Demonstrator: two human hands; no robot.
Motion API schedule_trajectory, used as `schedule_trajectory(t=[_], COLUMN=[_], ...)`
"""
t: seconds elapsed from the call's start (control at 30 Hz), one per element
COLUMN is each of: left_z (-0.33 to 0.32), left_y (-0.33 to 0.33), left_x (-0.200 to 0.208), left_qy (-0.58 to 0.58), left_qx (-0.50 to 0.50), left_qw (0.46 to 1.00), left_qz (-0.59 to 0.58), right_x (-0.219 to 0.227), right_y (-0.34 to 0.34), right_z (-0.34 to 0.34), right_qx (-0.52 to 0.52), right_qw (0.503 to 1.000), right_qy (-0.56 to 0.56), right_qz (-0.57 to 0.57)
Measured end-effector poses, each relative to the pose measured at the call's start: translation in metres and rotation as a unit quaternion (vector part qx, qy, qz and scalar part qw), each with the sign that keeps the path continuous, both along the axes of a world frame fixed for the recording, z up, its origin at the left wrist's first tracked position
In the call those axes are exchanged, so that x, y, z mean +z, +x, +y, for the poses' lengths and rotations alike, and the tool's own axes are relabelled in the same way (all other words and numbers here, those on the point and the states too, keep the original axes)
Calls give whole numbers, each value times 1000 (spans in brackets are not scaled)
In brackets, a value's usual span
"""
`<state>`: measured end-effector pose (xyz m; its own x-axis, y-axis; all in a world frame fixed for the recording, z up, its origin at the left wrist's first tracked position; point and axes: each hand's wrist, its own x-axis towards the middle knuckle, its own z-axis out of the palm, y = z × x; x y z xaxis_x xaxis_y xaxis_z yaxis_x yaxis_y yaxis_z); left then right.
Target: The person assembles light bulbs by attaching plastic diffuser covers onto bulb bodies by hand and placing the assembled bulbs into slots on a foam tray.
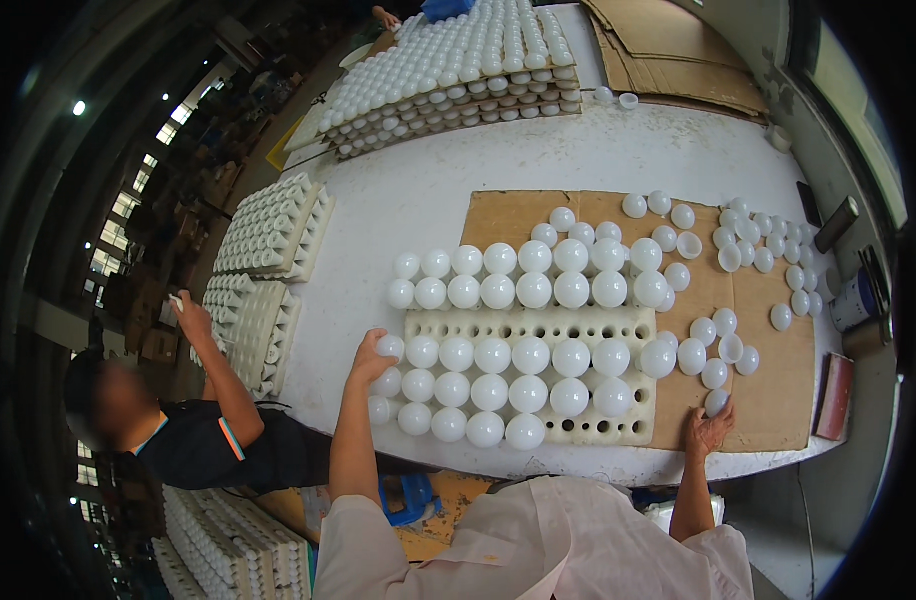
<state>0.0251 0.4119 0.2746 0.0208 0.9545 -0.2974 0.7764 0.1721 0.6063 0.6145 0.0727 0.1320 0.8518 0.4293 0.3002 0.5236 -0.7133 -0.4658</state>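
Rows of round white bulbs (531, 356) stand in a pale foam tray (538, 323) with rows of holes. At the tray's left end, my left hand (370, 358) is closed around an end-of-row white bulb (389, 346). Far to the right, low on the cardboard sheet (768, 400), my right hand (710, 432) grips a white bulb cover (717, 402) from below. Loose bulb covers (691, 356) lie scattered just above that hand, and some show a hollow open side. Part of the tray's front right shows bare holes.
Stacked layers of white bulbs (458, 80) stand at the far side of the white table (378, 190). Bulb trays (268, 235) sit at the left edge, beside a co-worker (198, 430). Flat cardboard (678, 50) lies at the back right. A red box (834, 397) stands by the right wall.
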Motion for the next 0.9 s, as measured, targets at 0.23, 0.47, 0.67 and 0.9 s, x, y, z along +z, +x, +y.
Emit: schedule_trajectory(t=[0.23,0.47,0.67,0.9], left_z=[2,-3,-7,-7], left_y=[15,-7,10,7], left_x=[13,-9,8,9], left_qy=[-26,37,6,-26], left_qx=[-67,44,41,26], left_qw=[996,998,999,999], left_qz=[54,-9,20,1], right_x=[-3,-10,2,8], right_y=[3,1,-2,1], right_z=[-9,0,3,2], right_qx=[-20,6,3,15], right_qw=[999,1000,1000,1000], right_qy=[-11,9,12,15], right_qz=[-31,-27,-19,-21])
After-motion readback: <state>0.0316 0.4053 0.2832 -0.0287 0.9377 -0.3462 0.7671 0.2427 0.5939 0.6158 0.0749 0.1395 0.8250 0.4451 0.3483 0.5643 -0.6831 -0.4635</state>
